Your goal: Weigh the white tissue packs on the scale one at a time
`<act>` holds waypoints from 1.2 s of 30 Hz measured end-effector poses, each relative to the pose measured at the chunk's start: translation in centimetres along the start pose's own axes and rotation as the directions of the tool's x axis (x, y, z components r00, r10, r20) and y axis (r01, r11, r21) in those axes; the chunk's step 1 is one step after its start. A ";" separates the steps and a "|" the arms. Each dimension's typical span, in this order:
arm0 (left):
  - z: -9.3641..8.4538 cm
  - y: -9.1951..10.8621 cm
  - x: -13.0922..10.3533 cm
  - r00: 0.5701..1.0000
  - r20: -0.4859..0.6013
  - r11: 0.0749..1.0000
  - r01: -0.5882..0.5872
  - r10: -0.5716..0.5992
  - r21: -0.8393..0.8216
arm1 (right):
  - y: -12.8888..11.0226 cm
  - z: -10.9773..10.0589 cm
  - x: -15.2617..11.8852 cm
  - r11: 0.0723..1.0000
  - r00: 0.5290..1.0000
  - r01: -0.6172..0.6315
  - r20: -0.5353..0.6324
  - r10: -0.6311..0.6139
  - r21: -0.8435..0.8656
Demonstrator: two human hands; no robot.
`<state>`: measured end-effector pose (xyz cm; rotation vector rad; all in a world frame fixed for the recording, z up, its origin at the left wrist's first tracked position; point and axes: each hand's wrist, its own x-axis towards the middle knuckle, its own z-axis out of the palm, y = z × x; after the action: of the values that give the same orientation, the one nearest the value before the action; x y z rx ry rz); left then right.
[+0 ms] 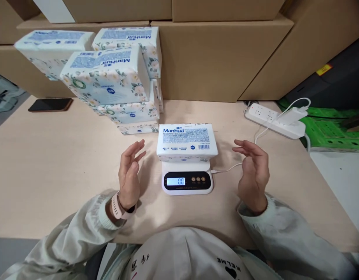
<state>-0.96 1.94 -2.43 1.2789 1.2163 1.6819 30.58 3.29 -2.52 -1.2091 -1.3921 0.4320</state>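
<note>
Hands (129,177) (253,177) I see spread, palms inward, flank a Manhua tissue pack (187,140) hiding part of the digital scale (187,182).

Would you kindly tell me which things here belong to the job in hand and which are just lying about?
In the job:
Scale, lit, reading 0.0
Manhua pack on it
Left hand and right hand, either side, neither touching the pack
Stacked packs, probably
Power strip, probably feeding the scale

Lying about, apparently:
Phone
Cardboard boxes behind
</note>
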 end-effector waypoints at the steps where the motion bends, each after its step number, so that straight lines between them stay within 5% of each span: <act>1: 0.0 0.1 0.1 1.000 -0.012 1.000 -0.001 0.001 -0.002 | 0.1 0.0 0.0 1.000 1.000 -0.005 -0.007 0.005 0.001; 36: 0.0 -0.1 0.2 0.997 0.000 0.994 -0.076 0.076 -0.080 | 0.3 0.1 -0.6 1.000 0.996 -0.018 0.084 0.020 -0.017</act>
<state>-1.05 2.20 -2.48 1.2937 1.0997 1.7637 30.48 2.94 -3.10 -1.2306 -1.4594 0.4906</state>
